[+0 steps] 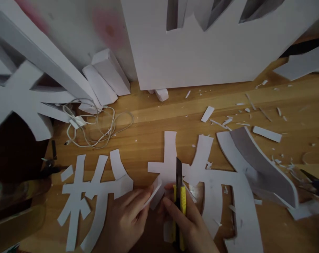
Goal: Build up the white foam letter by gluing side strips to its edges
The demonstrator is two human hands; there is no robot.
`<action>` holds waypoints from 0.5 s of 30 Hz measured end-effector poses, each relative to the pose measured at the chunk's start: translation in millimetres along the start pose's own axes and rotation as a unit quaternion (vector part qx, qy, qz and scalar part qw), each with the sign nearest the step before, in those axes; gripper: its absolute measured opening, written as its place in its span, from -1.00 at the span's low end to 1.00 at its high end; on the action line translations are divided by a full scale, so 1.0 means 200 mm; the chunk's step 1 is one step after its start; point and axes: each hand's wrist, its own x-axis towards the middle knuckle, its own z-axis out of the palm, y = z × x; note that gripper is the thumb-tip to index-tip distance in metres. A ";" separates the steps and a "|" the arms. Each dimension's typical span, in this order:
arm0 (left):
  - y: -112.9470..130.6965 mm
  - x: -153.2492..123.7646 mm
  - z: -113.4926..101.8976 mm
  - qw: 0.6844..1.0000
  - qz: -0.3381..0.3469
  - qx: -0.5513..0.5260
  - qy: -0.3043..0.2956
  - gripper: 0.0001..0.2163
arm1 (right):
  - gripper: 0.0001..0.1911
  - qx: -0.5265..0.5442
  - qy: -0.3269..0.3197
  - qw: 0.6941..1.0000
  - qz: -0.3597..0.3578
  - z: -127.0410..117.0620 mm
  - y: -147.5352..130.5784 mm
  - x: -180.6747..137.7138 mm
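Observation:
My right hand (187, 218) is closed round a yellow and black utility knife (182, 202), whose dark blade points away from me. Between the fingers of my left hand (126, 219) is a thin white foam board piece (156, 189), tilted on edge. Both hands are close together, above the lower part of a large white cut-out character (217, 177) lying on the table. To the left of my left hand lies a smaller white cut-out character (76, 186). My hands cover parts of both cut-outs.
A tangled white cable (106, 131) lies on the wooden table (149, 119). Tall white foam pieces lean at the back, including a big panel (196, 59). A curved white strip (265, 165) stands at the right, near scissors (316, 182) and scattered scraps (267, 133).

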 end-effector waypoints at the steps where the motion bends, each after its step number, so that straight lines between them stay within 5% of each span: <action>1: -0.01 0.02 -0.01 1.000 0.006 -0.005 -0.014 -0.73 | -0.56 -0.008 0.003 1.000 0.008 0.00 -0.01 0.00; 8: -0.04 0.09 -0.06 0.995 0.006 -0.031 -0.098 -0.71 | -0.53 -0.054 0.037 0.997 0.045 -0.03 0.01 0.00; 15: -0.09 0.11 -0.09 0.972 -0.072 -0.096 -0.200 -0.80 | -0.58 -0.062 0.027 0.997 0.043 -0.01 0.00 0.01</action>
